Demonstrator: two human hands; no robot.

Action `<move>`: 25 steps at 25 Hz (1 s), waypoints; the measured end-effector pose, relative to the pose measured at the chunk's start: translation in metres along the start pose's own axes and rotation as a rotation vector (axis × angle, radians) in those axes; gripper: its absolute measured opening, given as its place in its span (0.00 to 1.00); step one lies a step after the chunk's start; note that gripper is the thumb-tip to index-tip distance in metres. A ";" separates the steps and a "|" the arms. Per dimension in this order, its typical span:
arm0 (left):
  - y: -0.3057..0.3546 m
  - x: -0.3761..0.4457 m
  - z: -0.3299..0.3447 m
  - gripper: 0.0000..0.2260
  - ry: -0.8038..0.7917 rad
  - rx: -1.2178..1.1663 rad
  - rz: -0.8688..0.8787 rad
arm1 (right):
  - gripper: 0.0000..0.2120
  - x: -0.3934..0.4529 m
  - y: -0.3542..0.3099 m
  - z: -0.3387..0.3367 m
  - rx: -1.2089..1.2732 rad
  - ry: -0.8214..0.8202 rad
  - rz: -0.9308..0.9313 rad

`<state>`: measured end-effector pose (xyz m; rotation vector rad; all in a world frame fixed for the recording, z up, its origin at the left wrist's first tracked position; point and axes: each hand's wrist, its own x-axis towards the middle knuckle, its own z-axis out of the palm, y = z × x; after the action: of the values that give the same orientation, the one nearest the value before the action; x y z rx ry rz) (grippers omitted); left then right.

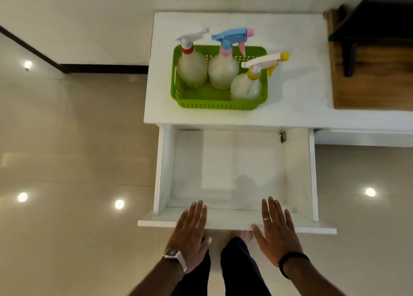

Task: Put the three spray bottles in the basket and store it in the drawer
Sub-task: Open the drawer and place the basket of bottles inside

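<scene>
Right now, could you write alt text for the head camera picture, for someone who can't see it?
A green basket holding three spray bottles stands on a white counter, above an open, empty drawer. The person's left hand and right hand, both open, rest flat at the drawer's front edge.

Quick count: 3 spray bottles, red collar [191, 68], blue-pink head [223, 70], yellow nozzle [247, 87]. 1 green basket [214, 104]. 1 open drawer [230, 217]. 2 hands, left [190, 233], right [277, 233].
</scene>
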<state>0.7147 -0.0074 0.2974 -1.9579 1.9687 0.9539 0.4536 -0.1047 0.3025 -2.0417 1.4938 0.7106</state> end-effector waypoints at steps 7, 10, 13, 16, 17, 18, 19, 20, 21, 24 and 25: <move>-0.081 0.107 -0.160 0.30 0.530 -0.411 -0.278 | 0.33 0.131 -0.004 -0.163 0.228 0.264 0.088; -0.095 0.151 -0.232 0.29 0.823 -0.714 -0.347 | 0.31 0.183 -0.014 -0.238 0.602 0.400 0.195; -0.096 0.197 -0.286 0.29 0.660 -1.107 -0.388 | 0.29 0.211 -0.028 -0.284 0.886 0.403 0.248; -0.098 0.228 -0.312 0.31 0.354 -1.350 -0.480 | 0.27 0.225 -0.042 -0.294 1.041 0.307 0.264; -0.099 0.234 -0.314 0.31 0.311 -1.359 -0.515 | 0.26 0.230 -0.046 -0.292 1.113 0.276 0.287; -0.099 0.238 -0.312 0.30 0.299 -1.365 -0.548 | 0.26 0.233 -0.049 -0.291 1.194 0.245 0.319; -0.099 0.239 -0.309 0.27 0.296 -1.382 -0.575 | 0.26 0.234 -0.051 -0.289 1.264 0.218 0.344; -0.098 0.240 -0.306 0.24 0.291 -1.403 -0.591 | 0.26 0.235 -0.053 -0.288 1.319 0.193 0.359; -0.096 0.239 -0.302 0.22 0.282 -1.418 -0.595 | 0.25 0.235 -0.054 -0.286 1.366 0.180 0.365; -0.094 0.239 -0.296 0.20 0.283 -1.408 -0.586 | 0.19 0.234 -0.051 -0.284 1.435 0.168 0.365; -0.093 0.240 -0.296 0.20 0.295 -1.398 -0.583 | 0.16 0.234 -0.051 -0.284 1.444 0.166 0.359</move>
<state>0.8661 -0.3630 0.3622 -3.1234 0.4652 2.2117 0.5956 -0.4435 0.3588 -0.7284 1.6638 -0.4289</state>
